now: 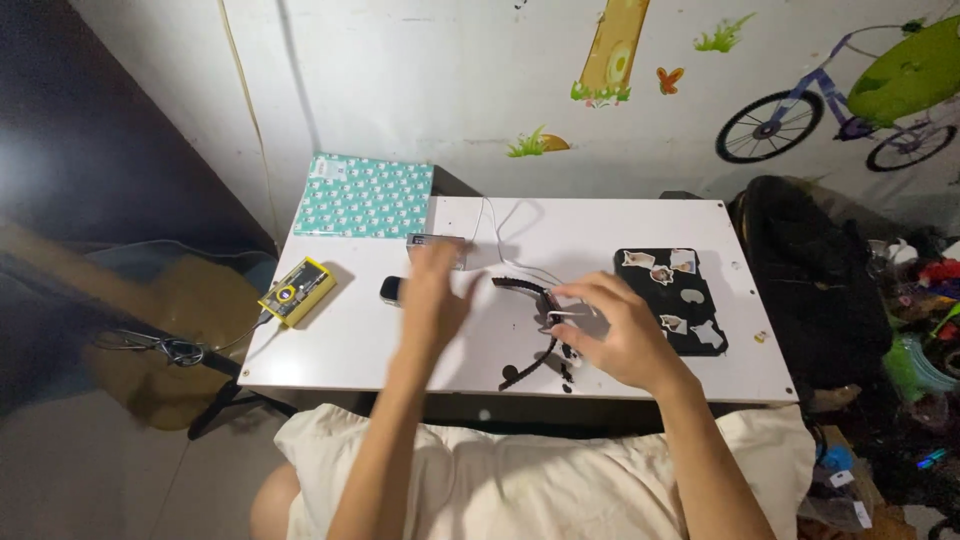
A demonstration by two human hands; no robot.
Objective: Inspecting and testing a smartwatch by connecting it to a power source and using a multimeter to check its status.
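My right hand [618, 332] rests on a black headset [532, 330] lying on the white table [340, 345], fingers curled around its white part near the curved band. My left hand [432, 295] hovers blurred over the table's middle with fingers spread, holding nothing. It is just right of a small black device [391, 290] and below a small grey box [432, 241]. White cables [500, 235] run from the headset toward the wall.
A yellow gadget [297, 291] with a cable sits at the table's left edge. A teal patterned book [366, 196] lies at the back left corner. A black case with stickers [675, 300] is on the right. A black bag [810, 270] and clutter stand right of the table.
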